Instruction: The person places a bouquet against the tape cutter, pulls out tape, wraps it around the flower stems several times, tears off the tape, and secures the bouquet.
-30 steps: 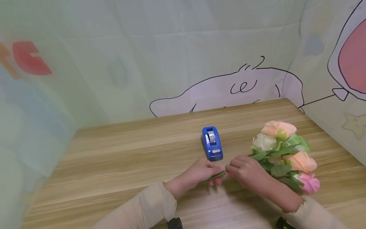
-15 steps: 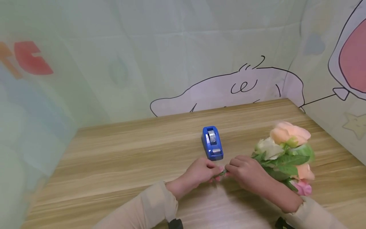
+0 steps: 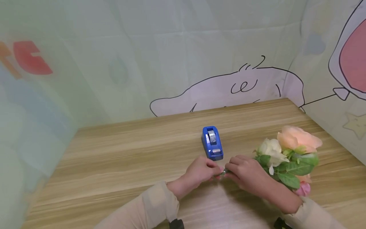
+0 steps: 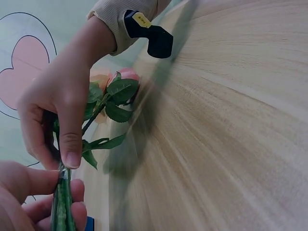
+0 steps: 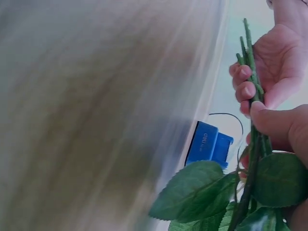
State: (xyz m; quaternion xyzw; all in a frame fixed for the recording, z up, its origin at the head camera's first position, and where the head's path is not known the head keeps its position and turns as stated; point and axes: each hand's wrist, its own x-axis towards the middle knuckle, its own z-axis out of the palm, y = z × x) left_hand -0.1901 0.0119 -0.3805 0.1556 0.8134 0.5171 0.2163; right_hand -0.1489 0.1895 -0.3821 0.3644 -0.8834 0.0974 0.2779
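A bunch of flowers with a white bloom (image 3: 268,151), a large peach bloom (image 3: 298,139) and a pink bloom (image 3: 303,189) lies to the right, above the tabletop. Its green stems (image 4: 61,207) run through both hands. My left hand (image 3: 201,171) grips the lower stems, with the cut ends sticking out past the fingers in the right wrist view. My right hand (image 3: 247,171) pinches the same stems just nearer the blooms, thumb on top. A shiny clear band, apparently tape, shows on the stems between the hands. Some blooms are hidden behind leaves.
A blue tape dispenser (image 3: 212,143) with a clear roll stands on the wooden table (image 3: 128,159), just beyond the hands. A printed cloth wall (image 3: 114,63) borders the table at the back and both sides.
The bunch has turned about its stems: the peach and white blooms have shifted right, while the lower peach and pink ones have sunk partly out of sight. Both hands stay almost in place.
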